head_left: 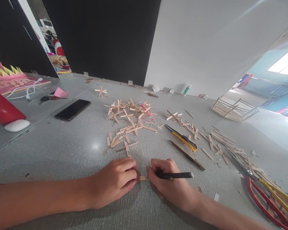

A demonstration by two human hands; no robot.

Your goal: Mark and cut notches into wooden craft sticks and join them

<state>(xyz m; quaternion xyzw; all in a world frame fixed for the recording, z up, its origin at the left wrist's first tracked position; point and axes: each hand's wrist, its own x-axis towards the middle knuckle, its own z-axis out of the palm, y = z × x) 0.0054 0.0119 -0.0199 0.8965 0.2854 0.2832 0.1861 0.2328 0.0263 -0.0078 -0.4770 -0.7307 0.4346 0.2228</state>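
Pinching a wooden stick (143,178) against the table (62,153), the left hand (115,185) is closed; the right hand (169,187) clamps a black tool (180,175).

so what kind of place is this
Likely a model-making bench: pale wooden craft sticks, a yellow and black utility knife and a small stick-built frame lie on the grey tabletop. The left hand holds a short wooden strip, the right hand a slim black tool.

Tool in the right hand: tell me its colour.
Black. The tool in the right hand shows best in the head view.
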